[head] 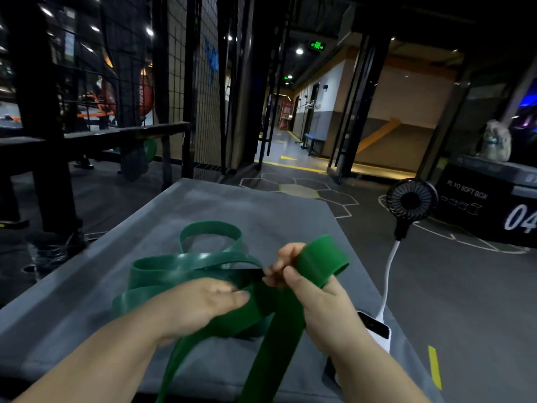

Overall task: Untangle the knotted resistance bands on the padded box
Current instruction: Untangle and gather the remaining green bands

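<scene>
The crossing of the green bands (189,266) is hidden by fingers (ends cut off below). On the padded box (261,210), near side, the left hand (200,303) grips one strap and the right hand (308,289) pinches a loop.

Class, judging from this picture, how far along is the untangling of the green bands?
Done: little to see; the green bands lie looped and crossed on the padded box. In hand: the left hand grips the bands at the knot, while the right hand pinches a loop beside it. Left: freeing the knot and separating the bands.
</scene>
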{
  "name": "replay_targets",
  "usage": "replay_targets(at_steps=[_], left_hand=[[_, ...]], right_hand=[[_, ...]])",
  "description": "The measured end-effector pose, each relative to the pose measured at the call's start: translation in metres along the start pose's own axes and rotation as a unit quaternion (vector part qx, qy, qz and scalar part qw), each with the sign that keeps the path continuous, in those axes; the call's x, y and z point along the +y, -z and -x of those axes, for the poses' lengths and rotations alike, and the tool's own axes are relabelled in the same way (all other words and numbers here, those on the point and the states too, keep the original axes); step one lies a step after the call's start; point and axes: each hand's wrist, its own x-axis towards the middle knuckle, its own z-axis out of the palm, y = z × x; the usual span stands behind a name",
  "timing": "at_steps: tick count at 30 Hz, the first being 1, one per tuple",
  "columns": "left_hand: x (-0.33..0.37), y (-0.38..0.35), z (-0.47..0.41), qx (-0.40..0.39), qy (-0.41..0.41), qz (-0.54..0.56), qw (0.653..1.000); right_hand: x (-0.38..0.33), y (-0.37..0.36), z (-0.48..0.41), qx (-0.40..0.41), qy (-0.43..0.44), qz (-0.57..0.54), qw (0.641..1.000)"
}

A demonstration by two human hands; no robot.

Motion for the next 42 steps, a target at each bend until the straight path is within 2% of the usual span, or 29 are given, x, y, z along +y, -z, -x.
replay_targets(at_steps=[5, 7, 10, 13, 15, 18, 21, 23, 25, 27, 30, 34, 36, 39, 42], left_hand=[[-0.001, 0.005, 0.003, -0.043, -0.046, 0.196, 0.979], [0.001, 0.005, 0.004, -0.062, -0.071, 0.234, 0.968], [0.003, 0.010, 0.009, -0.147, -0.127, 0.258, 0.946], [0.006, 0.013, 0.012, -0.216, -0.170, 0.264, 0.924], [0.007, 0.014, 0.012, -0.233, -0.184, 0.260, 0.919], [0.007, 0.012, 0.012, -0.208, -0.170, 0.231, 0.935], [0.008, 0.010, 0.014, -0.180, -0.119, 0.207, 0.954], [0.010, 0.008, 0.014, -0.116, -0.075, 0.133, 0.981], [0.013, 0.003, 0.012, -0.016, -0.017, -0.010, 1.000], [0.015, -0.006, 0.010, 0.083, 0.010, -0.098, 0.992], [0.016, -0.023, 0.010, 0.153, 0.000, -0.135, 0.979], [0.010, -0.036, 0.011, 0.126, -0.010, -0.311, 0.942], [0.005, -0.040, 0.008, 0.108, -0.011, -0.352, 0.930], [-0.001, -0.032, 0.003, 0.085, -0.030, -0.311, 0.946], [-0.004, -0.005, 0.002, 0.041, -0.049, -0.164, 0.984]], right_hand=[[0.000, -0.004, 0.006, -0.049, 0.013, 0.213, 0.976], [0.001, -0.007, 0.009, -0.084, -0.004, 0.234, 0.969], [-0.001, -0.008, 0.010, -0.117, -0.007, 0.224, 0.967], [-0.006, -0.005, 0.011, -0.127, -0.019, 0.191, 0.973], [-0.006, -0.004, 0.012, -0.153, -0.015, 0.214, 0.965], [-0.003, -0.005, 0.012, -0.158, -0.010, 0.248, 0.956], [-0.002, -0.009, 0.012, -0.146, 0.034, 0.307, 0.940], [-0.002, -0.009, 0.011, -0.132, 0.054, 0.354, 0.924], [-0.001, -0.007, 0.010, -0.103, 0.050, 0.380, 0.918], [0.000, -0.004, 0.008, -0.065, 0.004, 0.376, 0.924], [0.000, -0.001, 0.005, -0.022, -0.051, 0.384, 0.921], [0.000, 0.002, 0.003, 0.024, -0.087, 0.389, 0.917], [-0.001, 0.002, 0.003, 0.031, -0.102, 0.391, 0.914], [-0.005, 0.005, 0.002, 0.038, -0.108, 0.407, 0.906], [-0.014, 0.016, 0.002, 0.004, -0.151, 0.328, 0.933]])
